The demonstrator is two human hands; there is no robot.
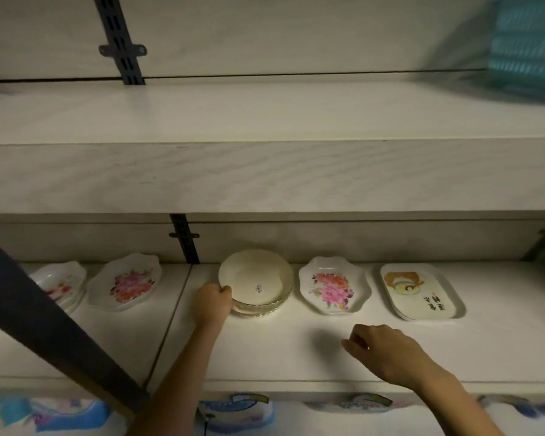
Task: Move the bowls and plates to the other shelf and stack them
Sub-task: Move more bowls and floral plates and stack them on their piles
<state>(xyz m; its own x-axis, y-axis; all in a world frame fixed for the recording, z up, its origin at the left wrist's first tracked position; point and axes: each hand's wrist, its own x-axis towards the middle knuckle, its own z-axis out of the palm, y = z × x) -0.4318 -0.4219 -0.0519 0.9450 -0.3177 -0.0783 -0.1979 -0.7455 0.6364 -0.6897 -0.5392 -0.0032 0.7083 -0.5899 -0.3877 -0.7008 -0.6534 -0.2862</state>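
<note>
My right hand (387, 354) hangs nearest, over the front of the lower shelf (296, 347), fingers loosely curled, holding nothing. Further in, my left hand (213, 305) grips the left rim of the bowls (255, 283), a cream stack sitting mid-shelf. Right of them sits a flower plate (332, 289), then a tray (419, 292). The left plates (125, 283) lie beyond my wrist. Above runs the upper shelf (265, 114).
</note>
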